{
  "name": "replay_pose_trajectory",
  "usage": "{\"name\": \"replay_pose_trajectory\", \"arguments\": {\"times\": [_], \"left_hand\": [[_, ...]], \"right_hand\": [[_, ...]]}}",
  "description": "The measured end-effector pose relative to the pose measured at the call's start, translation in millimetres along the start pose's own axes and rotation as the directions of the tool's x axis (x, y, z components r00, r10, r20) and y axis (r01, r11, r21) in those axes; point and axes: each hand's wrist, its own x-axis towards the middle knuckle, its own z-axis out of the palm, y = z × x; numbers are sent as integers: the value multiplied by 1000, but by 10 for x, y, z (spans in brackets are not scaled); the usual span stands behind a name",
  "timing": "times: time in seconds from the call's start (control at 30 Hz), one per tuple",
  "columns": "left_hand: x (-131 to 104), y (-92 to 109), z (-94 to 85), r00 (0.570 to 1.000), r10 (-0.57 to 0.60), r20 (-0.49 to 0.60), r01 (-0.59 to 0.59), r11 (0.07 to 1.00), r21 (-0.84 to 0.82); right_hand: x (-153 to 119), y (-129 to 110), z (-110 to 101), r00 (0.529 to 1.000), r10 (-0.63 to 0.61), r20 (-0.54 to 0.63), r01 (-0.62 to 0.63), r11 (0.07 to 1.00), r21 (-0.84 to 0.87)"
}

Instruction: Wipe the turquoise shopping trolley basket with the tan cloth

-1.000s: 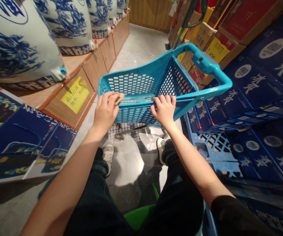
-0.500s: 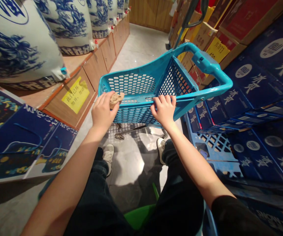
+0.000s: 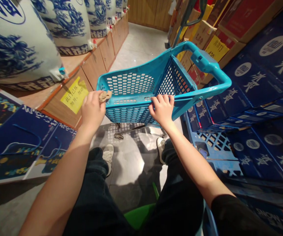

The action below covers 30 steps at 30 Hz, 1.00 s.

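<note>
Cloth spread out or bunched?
Bunched: the cloth shows as a small crumpled wad at the left hand's fingers, over the cart's rim.

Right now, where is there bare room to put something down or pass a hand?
Between the blue basket's walls; floor between the shoes; floor beyond the basket, between counter and cartons. Crowded: countertop with its jars, right side with blue boxes.

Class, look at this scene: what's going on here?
The left hand holds a tan cloth at the front corner of a blue shopping cart. The right hand grips the same side's rim, nearer the handle. Large patterned jars and stacked blue boxes flank the cart.
</note>
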Motion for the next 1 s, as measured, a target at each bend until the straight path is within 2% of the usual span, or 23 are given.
{"name": "replay_pose_trajectory", "arguments": {"times": [0.03, 0.1, 0.23, 0.3, 0.33, 0.4, 0.5, 0.57, 0.63, 0.73, 0.83, 0.93, 1.0], "left_hand": [[1, -23, 8, 1000, -26, -4, 26, 1000, 4], [-30, 54, 50, 1000, -8, 2, 8, 1000, -19], [-135, 495, 156, 985, 168, 36, -163, 980, -113], [-149, 645, 171, 969, 238, 68, -228, 964, -134], [-140, 662, 167, 963, 256, 77, -245, 960, -134], [-100, 570, 142, 969, 236, 69, -228, 967, -110], [-37, 271, 95, 998, 67, 8, -67, 997, -48], [-32, 145, 82, 999, -31, -24, 30, 999, -38], [-67, 179, 91, 1000, -19, -18, 18, 999, -48], [-154, 466, 122, 990, 137, 35, -134, 988, -83], [-184, 713, 121, 960, 263, 98, -250, 960, -128], [-138, 663, 89, 952, 276, 131, -262, 958, -121], [-106, 510, 75, 980, 174, 92, -167, 983, -81]], "right_hand": [[1, -16, -1, 1000, -1, 2, 1, 1000, 2], [0, -48, -5, 1000, 2, 4, -2, 1000, 8], [-6, -75, -25, 1000, 12, 17, -13, 1000, 15], [-9, -64, -38, 1000, 10, 29, -10, 1000, 10], [-10, -56, -44, 999, 6, 36, -6, 1000, 6], [-11, -41, -56, 999, -3, 48, 3, 1000, 3], [-12, -38, -66, 998, -13, 60, 13, 1000, 3], [-12, -52, -66, 998, -10, 59, 10, 1000, 4], [-12, -70, -59, 999, 0, 52, 0, 1000, 5], [-15, -83, -47, 999, 11, 36, -11, 1000, 4], [-18, -63, -44, 1000, 4, 30, -4, 1000, -7], [-18, -31, -48, 999, -13, 30, 14, 1000, -11], [-16, -19, -49, 999, -21, 27, 21, 1000, -6]]}}
